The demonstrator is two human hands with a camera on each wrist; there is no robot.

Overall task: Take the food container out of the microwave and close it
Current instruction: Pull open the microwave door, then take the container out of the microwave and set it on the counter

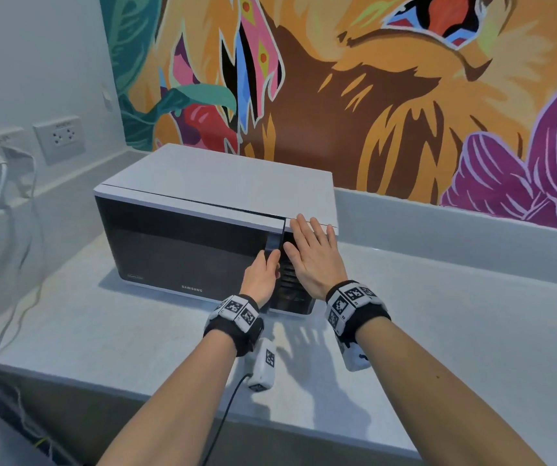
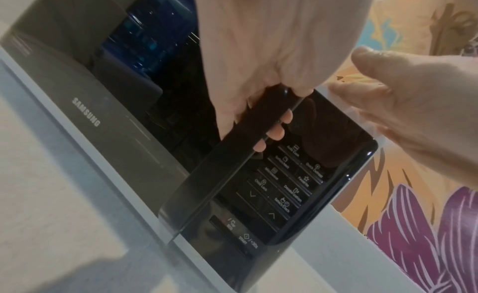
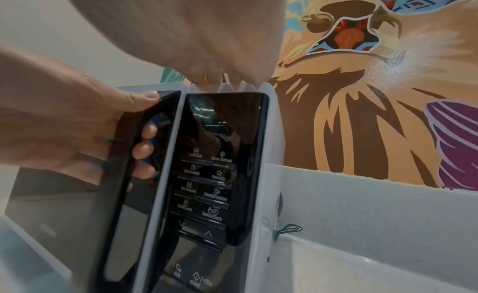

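A white microwave (image 1: 203, 183) with a black glass door stands on the counter, with its door only a crack ajar at the handle side. My left hand (image 1: 263, 272) grips the black vertical door handle (image 1: 273, 245); its fingers (image 2: 276, 133) curl behind the handle (image 2: 232, 146), as the right wrist view also shows (image 3: 145, 150). My right hand (image 1: 314, 253) lies flat, fingers straight, against the control panel (image 3: 207, 185) and the microwave's top right corner. A blue shape (image 2: 145, 41) glints through the door glass. The food container itself is not plainly visible.
The grey counter (image 1: 119, 331) runs to a front edge close to me. Wall sockets (image 1: 58, 137) with white cables (image 1: 1, 196) hang at the left. A painted mural wall (image 1: 404, 95) and a low backsplash (image 1: 455, 237) stand behind and to the right.
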